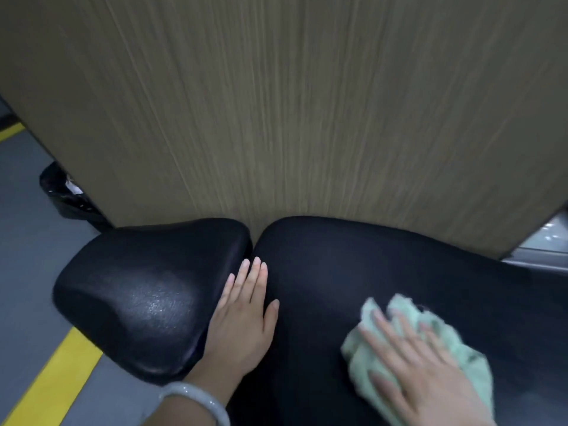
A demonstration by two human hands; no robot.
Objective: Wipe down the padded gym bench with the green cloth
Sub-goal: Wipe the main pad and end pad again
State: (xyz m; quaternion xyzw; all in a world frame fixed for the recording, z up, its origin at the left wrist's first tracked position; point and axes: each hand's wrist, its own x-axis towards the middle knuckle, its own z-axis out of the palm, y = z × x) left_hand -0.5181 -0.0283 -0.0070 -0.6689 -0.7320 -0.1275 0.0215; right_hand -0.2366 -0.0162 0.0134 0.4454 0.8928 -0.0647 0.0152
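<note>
Your right hand [430, 373] presses the green cloth [436, 342] flat-fingered on the bench [338, 272] (mid-wipe, I judge); left hand [242, 318] rests open; small pad [144, 287] possibly remains.

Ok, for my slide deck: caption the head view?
Right hand presses green cloth on black padded bench; left hand rests flat at pad gap.

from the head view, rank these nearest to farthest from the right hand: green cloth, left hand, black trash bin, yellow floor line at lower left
1. green cloth, under the right hand
2. left hand, to its left, at the gap between the pads
3. yellow floor line, lower left, past the small pad
4. black trash bin, far left by the wood panel
</note>
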